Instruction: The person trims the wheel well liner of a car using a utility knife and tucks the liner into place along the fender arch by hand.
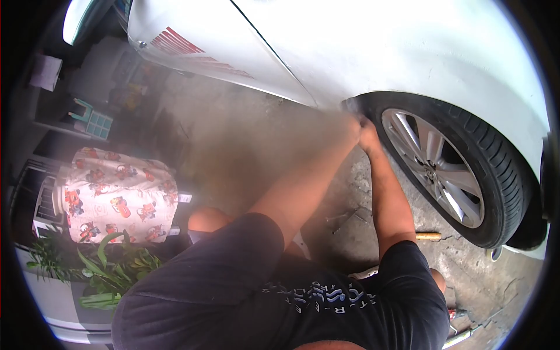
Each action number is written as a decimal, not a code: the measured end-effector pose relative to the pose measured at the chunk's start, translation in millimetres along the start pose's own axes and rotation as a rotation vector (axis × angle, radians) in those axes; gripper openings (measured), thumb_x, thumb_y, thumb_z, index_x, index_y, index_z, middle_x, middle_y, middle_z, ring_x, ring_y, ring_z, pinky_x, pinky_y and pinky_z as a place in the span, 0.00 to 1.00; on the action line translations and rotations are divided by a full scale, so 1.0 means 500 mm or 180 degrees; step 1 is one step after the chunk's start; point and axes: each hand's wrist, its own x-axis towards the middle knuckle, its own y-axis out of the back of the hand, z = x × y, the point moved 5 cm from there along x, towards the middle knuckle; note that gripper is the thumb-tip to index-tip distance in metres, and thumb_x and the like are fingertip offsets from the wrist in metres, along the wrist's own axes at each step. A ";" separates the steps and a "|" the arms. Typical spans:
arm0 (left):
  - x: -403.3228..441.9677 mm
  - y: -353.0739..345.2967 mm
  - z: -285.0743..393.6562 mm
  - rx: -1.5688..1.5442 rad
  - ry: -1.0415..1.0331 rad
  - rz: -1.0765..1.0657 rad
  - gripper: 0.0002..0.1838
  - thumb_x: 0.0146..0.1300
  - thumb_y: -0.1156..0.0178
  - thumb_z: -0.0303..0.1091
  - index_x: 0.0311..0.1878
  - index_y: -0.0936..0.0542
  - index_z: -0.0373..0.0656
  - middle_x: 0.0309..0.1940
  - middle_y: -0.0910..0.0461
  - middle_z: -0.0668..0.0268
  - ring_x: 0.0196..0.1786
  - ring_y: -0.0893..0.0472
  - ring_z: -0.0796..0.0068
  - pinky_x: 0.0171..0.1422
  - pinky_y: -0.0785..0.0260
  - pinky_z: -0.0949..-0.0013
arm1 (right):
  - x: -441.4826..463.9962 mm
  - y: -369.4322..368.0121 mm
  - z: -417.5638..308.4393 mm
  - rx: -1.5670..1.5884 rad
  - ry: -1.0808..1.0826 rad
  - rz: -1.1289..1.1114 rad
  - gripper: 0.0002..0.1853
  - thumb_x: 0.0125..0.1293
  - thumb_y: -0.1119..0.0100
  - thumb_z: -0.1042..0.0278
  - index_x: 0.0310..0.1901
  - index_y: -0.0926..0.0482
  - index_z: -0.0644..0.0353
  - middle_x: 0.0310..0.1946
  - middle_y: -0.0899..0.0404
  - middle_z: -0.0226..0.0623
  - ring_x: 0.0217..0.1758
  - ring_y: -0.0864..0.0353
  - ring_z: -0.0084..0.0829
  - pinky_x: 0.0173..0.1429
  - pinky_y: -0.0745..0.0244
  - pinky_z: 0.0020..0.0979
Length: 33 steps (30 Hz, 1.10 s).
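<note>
Both my arms reach forward to the lower edge of the white car, just ahead of its wheel. My left hand is blurred by a hazy patch in the view, so its fingers cannot be made out. Against it, on the tire side, my right hand has its fingers curled in close to the wheel arch. Whatever the hands grip there is hidden. The wheel has a silver spoked rim and a black tire, and it sits inside the arch.
A yellow-handled tool lies on the concrete beside the tire. Thin metal tools rest between my legs. At lower right are a red-ended tool and a metal bar. Leafy plants and a cloth-covered object stand at left.
</note>
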 end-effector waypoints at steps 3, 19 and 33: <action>0.007 -0.001 -0.004 0.0024 -0.0050 0.0070 0.24 0.71 0.52 0.46 0.46 0.14 0.35 0.48 0.15 0.46 0.56 0.17 0.49 0.61 0.26 0.55 | -0.001 0.005 -0.011 -0.0773 0.0656 0.0235 0.23 0.65 0.40 0.48 0.49 0.19 0.62 0.40 0.15 0.56 0.48 0.17 0.55 0.49 0.26 0.42; -0.003 0.006 0.006 0.0167 -0.0194 0.0078 0.30 0.75 0.62 0.48 0.45 0.13 0.36 0.48 0.15 0.47 0.55 0.17 0.48 0.62 0.27 0.53 | 0.013 0.018 -0.031 -0.0899 0.0569 -0.0055 0.22 0.72 0.46 0.49 0.48 0.20 0.62 0.42 0.17 0.60 0.46 0.19 0.58 0.51 0.26 0.41; 0.007 -0.008 -0.004 0.0164 -0.0156 0.0038 0.28 0.75 0.59 0.48 0.46 0.14 0.37 0.50 0.16 0.48 0.56 0.17 0.50 0.62 0.26 0.53 | 0.003 0.016 -0.067 -0.0791 0.0541 -0.0109 0.17 0.70 0.42 0.53 0.45 0.22 0.61 0.40 0.17 0.54 0.40 0.20 0.43 0.50 0.26 0.39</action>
